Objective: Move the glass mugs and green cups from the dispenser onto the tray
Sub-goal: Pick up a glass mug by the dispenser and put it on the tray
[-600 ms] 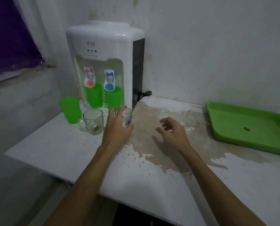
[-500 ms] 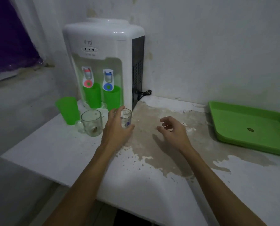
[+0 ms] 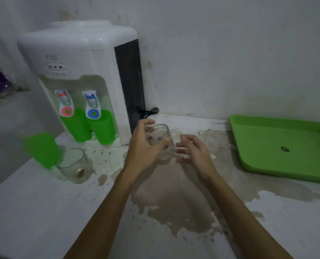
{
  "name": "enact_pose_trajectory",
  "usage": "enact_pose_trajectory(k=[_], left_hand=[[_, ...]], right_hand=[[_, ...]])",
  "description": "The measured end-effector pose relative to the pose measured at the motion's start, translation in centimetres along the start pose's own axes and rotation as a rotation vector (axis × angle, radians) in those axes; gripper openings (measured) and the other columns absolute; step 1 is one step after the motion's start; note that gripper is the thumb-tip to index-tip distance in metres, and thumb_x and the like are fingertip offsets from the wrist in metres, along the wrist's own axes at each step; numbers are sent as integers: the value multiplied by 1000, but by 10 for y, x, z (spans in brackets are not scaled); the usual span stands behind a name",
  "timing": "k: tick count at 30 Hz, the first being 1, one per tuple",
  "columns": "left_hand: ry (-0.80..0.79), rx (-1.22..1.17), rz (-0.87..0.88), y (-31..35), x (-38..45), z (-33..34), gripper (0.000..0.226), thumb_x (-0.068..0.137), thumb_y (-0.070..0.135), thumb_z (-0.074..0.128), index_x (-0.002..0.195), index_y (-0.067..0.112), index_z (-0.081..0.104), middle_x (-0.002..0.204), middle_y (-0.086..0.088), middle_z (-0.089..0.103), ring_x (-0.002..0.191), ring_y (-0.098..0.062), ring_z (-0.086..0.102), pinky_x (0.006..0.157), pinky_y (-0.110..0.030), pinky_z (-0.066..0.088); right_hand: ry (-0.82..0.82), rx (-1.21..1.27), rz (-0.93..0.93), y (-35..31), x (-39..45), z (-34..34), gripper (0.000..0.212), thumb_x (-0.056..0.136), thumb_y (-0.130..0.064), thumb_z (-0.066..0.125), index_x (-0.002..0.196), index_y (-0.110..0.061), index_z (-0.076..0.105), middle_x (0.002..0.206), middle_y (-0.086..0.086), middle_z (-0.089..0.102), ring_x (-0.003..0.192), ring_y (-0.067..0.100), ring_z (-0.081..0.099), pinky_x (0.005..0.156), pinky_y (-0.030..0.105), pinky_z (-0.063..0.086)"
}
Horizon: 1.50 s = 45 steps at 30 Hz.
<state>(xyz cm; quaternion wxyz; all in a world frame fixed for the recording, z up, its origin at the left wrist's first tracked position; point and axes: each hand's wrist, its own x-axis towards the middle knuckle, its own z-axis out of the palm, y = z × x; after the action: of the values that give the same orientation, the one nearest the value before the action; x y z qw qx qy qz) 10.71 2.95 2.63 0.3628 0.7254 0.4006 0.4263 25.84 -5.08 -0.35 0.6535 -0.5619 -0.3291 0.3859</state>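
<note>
My left hand grips a glass mug with purple dots, held in front of the white dispenser. Just right of the mug is my right hand, its fingers spread and close to the glass without holding it. A second glass mug stands on the counter at the left, beside a green cup. Two more green cups sit under the taps: one below the red tap, the other below the blue tap. The green tray lies at the right with only a small dark speck on it.
The white counter has a large worn brown patch in the middle. A black power cord lies behind the dispenser by the wall. The counter's left edge drops off near the green cup.
My left hand has closed around the dotted mug and brought it right, away from the dispenser. My right hand has come in beside it. The camera has moved closer.
</note>
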Motion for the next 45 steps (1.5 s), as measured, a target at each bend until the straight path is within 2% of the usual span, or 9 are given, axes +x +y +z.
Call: enact_pose_trajectory(k=[3,6,11,15,17,20,27,31,45], left_hand=[[-43,-132,5,22,9,39,58,77,33,87,123,35,51,127,3,60,114,-14,60,95,-32,52],[-62,-239,-8,37,12,76,58,78,31,86,124,36,51,128,5,58,113,-10,61,91,-29,55],[-71,-385,-20,53,11,122,59,77,32,87,124,36,52,126,4,59,109,-14,65,90,-35,59],[-241,-451,-14,61,13,138,64,79,28,88,131,33,49,121,6,60,105,-14,69,78,-20,57],[-347,-458,-19,58,11,143,66,81,28,86,134,35,46,122,4,61,103,-14,70,74,-18,57],[-462,-388,-22,49,6,150,68,82,31,85,134,41,43,122,5,61,101,-11,70,72,-19,56],[-561,-325,-43,33,4,156,49,88,26,79,127,40,53,119,2,62,100,-16,70,79,-26,55],[-595,-297,-68,26,0,158,40,90,29,77,123,41,58,118,5,63,104,-13,68,82,-33,61],[-582,-309,-90,17,8,152,23,90,23,76,110,33,70,111,-2,69,97,-16,69,79,-29,62]], right_hand=[[-9,247,143,-10,8,-11,36,102,-45,50,113,-17,68,108,7,75,84,18,76,70,38,61],[-2,434,237,-22,16,-29,46,100,-50,49,112,-15,76,116,13,76,92,26,76,90,47,56],[76,369,154,-34,25,-66,43,101,-44,49,120,-13,72,116,15,76,106,31,73,93,46,55],[268,301,71,-40,29,-95,58,85,-50,71,129,-12,63,121,17,73,106,36,73,89,53,58],[395,219,5,-47,26,-111,48,84,-42,75,118,-9,65,103,9,77,85,25,76,72,43,62],[556,31,-89,-56,21,-132,46,76,-40,83,106,-10,65,87,3,70,64,10,63,54,25,49],[785,-561,-196,-56,14,-164,69,58,-53,88,114,-24,58,113,3,64,95,19,65,82,37,56],[774,-848,-187,-47,12,-165,68,67,-44,86,123,-22,55,122,5,50,90,17,53,73,27,41],[786,-1126,-63,-25,15,-164,69,72,-53,80,125,-22,49,122,10,46,87,22,46,69,33,45]])
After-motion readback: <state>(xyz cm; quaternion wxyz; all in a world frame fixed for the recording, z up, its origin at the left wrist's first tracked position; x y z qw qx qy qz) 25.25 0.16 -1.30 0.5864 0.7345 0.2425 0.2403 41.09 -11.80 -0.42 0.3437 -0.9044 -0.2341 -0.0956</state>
